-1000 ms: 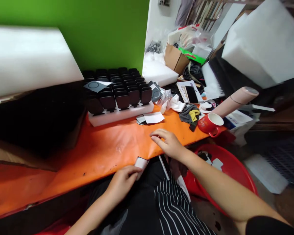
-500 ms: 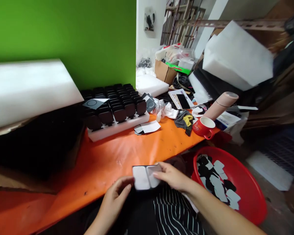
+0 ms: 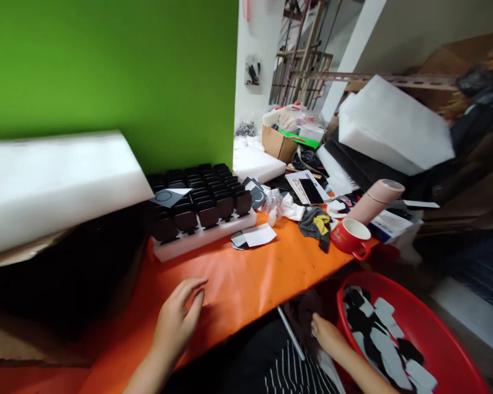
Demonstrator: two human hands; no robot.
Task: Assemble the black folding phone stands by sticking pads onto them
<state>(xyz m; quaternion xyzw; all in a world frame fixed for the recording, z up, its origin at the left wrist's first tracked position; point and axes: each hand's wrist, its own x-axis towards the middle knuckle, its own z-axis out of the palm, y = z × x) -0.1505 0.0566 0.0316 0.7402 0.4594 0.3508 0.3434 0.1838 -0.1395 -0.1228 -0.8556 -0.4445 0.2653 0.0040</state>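
My left hand hovers over the near edge of the orange table, thumb and fingers apart, holding nothing. My right hand is low, below the table edge, by a dark cloth. Its fingers are drawn together, and what they hold, if anything, is hidden. Close to it on the right is a red basin with black and pale flat pieces inside. Black rounded plates stand in rows in a white foam tray, beyond my left hand.
White and grey papers and a small white bottle lie behind. A grey-yellow glove, red mug and pink flask are at right. A carton with white foam occupies the left. A metal bar shows below the table.
The dark flat piece with two pale pads, held between both hands earlier, is no longer visible. My left hand moved left; my right hand dropped right toward the basin. The view tilted upward.
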